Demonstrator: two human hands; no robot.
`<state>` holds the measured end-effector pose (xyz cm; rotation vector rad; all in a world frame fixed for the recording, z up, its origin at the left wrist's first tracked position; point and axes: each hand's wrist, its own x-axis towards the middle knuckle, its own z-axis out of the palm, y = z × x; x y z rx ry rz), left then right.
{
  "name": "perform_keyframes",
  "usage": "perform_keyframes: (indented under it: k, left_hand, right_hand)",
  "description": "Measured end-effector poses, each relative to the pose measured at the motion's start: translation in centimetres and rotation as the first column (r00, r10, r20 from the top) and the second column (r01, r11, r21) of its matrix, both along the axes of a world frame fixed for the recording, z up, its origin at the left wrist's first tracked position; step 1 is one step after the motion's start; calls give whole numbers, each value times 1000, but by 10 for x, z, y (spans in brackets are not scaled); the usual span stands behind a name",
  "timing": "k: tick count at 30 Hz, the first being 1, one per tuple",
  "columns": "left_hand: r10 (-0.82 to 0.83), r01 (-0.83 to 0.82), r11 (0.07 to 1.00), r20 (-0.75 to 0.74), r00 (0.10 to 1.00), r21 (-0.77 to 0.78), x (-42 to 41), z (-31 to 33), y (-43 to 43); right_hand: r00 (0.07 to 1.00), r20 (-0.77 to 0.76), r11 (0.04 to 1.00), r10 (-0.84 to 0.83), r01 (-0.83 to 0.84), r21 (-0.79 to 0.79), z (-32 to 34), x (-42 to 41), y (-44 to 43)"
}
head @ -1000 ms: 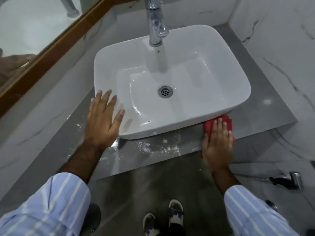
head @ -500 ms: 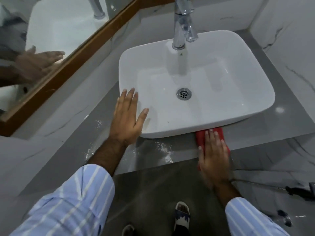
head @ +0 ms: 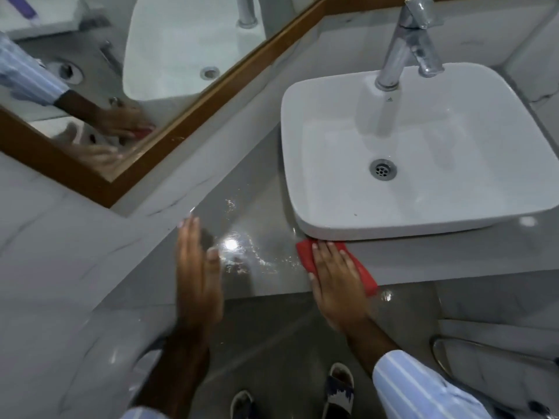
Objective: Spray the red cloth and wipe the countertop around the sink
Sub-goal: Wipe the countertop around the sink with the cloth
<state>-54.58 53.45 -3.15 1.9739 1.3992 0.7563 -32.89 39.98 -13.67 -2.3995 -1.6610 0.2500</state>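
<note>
The red cloth (head: 307, 255) lies flat on the grey countertop (head: 260, 213), just below the front left corner of the white sink (head: 305, 152). My right hand (head: 337, 276) presses down on the cloth with its fingers spread, and covers most of it. My left hand (head: 196, 270) hovers edge-on over the countertop's front left part, fingers straight and together, holding nothing. Wet droplets and a bright glare (head: 239, 252) shine on the countertop between the two hands. No spray bottle is in view.
A chrome tap (head: 405, 46) stands at the back of the sink. A wood-framed mirror (head: 169, 137) runs along the wall at left. Marble wall tiles close in the left side. Below the counter edge are the floor, my sandalled feet (head: 338, 388) and a hose (head: 472, 349).
My right hand has slid the red cloth leftward along the counter's front, from under the sink's middle to its left corner. My left hand has left the sink rim and turned edge-on. The view swung left.
</note>
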Motion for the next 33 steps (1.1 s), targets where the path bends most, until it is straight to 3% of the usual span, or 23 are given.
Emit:
perform_keyframes:
  k: [3,5,11,15,19,21,23,26,30,33]
  left_hand:
    - [132,-123,987,-89,987,100,-51,12,8]
    - [168,-145,978,-157,973,153,-78,23,19]
    - [111,-37,955,-240,965,295,-118,29,50]
    - [40,83,917,-298,954,391,-114,19,49]
    - [72,89,881,-318,945,466,-111,22,53]
    - [133,56,852,-319,938,520,-118,31,61]
    - [221,1,804,-301,928,594,-132,42,69]
    - [366,-75,713,-279,888,697,-156,56,86]
    - [496,-85,687,-380,780,722,-166,55,104]
    - [529,-60,669,-418,738,741,-165,49,107]
  right_hand:
    - [993,31,993,112,-111,-35,-5,-12,16]
    - [995,21,994,98,-97,-42,-6,-7,7]
    - [998,47,997,-28,31,-67,3,-24,13]
    - [970,88,971,228,-220,-93,7,-48,70]
    - [912,77,911,402,-391,-132,12,-41,121]
    - [945,57,941,323,-314,-129,12,-42,129]
    - [994,24,990,109,-106,-91,13,-49,122]
    - [980,-24,979,-199,197,-53,18,-64,107]
    - [955,-38,955,-293,291,-63,25,-69,138]
    - [968,-16,966,-249,247,-80,24,-63,186]
